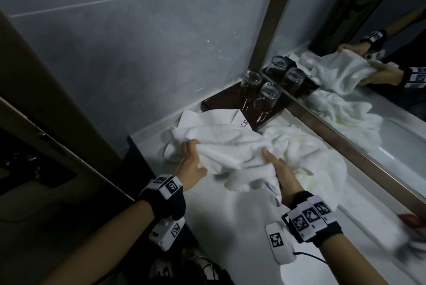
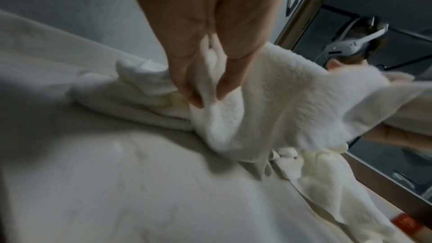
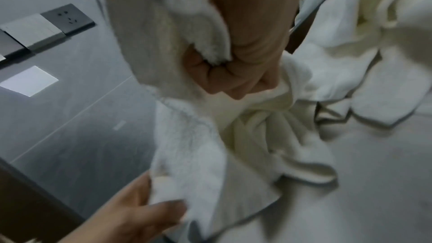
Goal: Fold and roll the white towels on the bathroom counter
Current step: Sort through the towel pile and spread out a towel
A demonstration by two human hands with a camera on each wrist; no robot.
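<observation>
- While it is lifted a little above the counter [image 1: 230, 227], the white towel [image 1: 230, 144] is pinched by the left hand [image 1: 191, 167].
- The right hand [image 1: 282, 176] clenches its other part.
- A second crumpled towel [image 1: 306, 153] lies beside.

1. Dark printed mark on the white paper sheet [image 1: 208, 116] behind my towels: too small, I can't read it.
2. Black-and-white square codes on my wristbands [image 1: 310, 218]: patterns, no words.

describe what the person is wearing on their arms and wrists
Both forearms are bare, no sleeves. Each wrist carries a black band with white blocks printed with black square-pattern markers, plus a white camera pod below it; a thin black cable trails from the right pod.
</observation>
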